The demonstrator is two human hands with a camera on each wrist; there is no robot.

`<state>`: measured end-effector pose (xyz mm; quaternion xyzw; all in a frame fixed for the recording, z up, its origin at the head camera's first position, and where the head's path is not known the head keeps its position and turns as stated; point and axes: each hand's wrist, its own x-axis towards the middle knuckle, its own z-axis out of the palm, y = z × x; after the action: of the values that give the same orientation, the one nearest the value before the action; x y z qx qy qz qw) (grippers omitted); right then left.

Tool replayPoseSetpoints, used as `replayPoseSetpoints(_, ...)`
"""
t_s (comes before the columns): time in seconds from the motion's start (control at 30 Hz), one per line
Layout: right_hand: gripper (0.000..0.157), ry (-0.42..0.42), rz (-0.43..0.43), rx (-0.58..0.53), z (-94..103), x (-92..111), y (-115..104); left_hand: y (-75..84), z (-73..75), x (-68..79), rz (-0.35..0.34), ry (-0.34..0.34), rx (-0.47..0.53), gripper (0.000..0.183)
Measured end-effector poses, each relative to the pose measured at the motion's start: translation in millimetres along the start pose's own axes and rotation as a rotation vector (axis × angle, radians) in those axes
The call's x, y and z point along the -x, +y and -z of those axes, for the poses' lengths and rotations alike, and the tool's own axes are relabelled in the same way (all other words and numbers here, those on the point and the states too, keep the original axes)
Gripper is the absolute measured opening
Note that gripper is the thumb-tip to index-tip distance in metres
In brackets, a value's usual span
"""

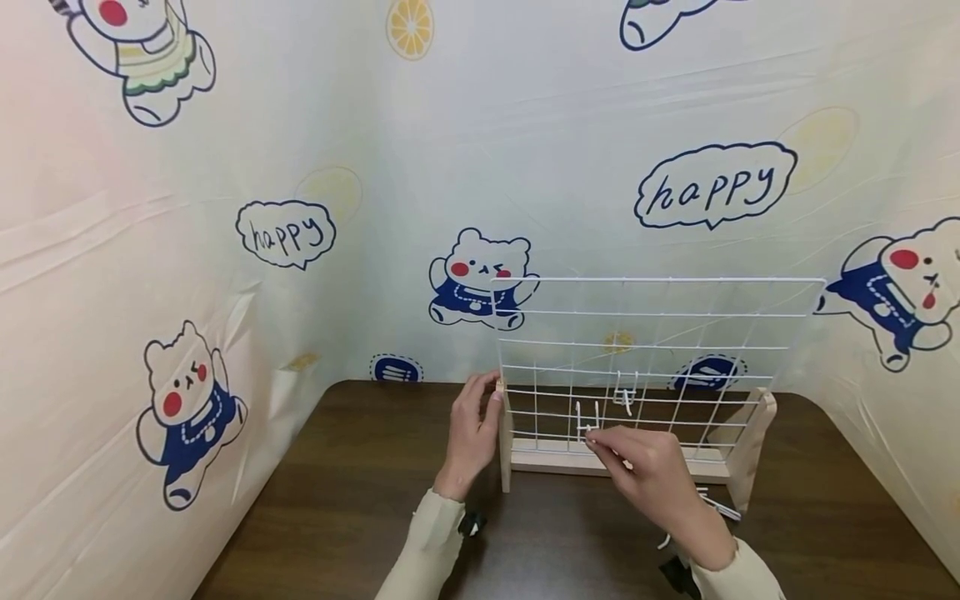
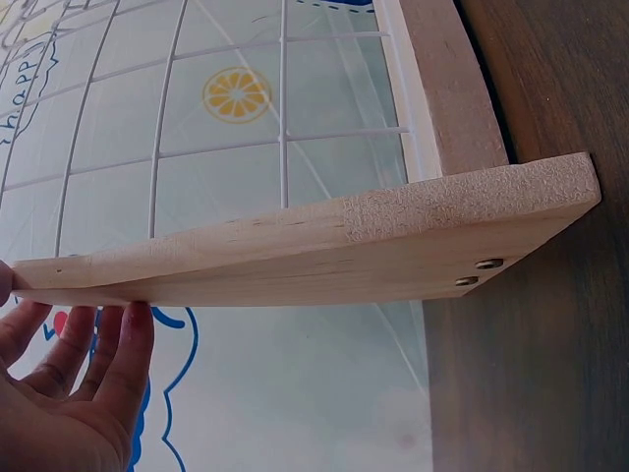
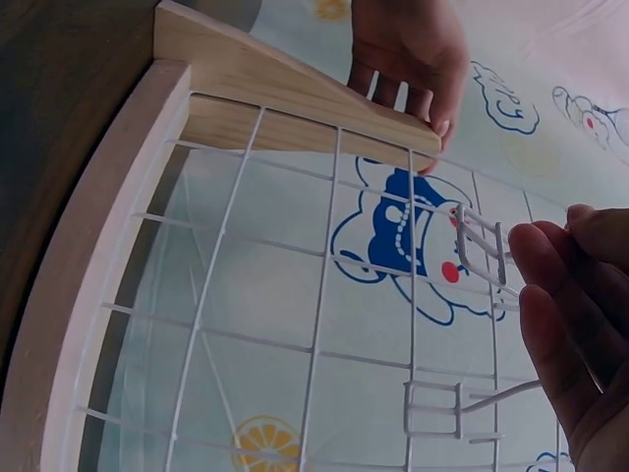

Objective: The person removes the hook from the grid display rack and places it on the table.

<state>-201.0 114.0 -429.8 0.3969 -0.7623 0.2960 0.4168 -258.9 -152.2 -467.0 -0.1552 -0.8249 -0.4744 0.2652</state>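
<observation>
A white wire grid rack [image 1: 660, 280] stands on wooden feet. My left hand [image 1: 471, 429] grips the upper end of its left wooden side panel [image 2: 246, 270], with fingertips against the outer face and the thumb mostly cut off in the left wrist view. The fingertips of my right hand [image 1: 656, 471] pinch a white wire hook [image 3: 462, 234] by its prong, its square frame close to the lower left of the grid. Whether this hook touches the grid wires I cannot tell. Another white hook [image 1: 624, 398] hangs on the grid, up and to the right of the held one.
More white hooks [image 1: 722, 506] lie on the dark wooden table [image 1: 352, 500], partly hidden behind my right wrist. The rack's right wooden side panel [image 1: 752, 450] stands just beyond them. A printed cloth [image 1: 450, 150] hangs behind and at both sides.
</observation>
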Motion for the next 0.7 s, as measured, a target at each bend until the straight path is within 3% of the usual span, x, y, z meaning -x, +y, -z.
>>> replayPoseSetpoints(0.7, 0.044, 0.023, -0.002, 0.031, -0.1, 21.0, 5.8, 1.0, 0.6, 0.4, 0.019, -0.012, 0.006, 0.031)
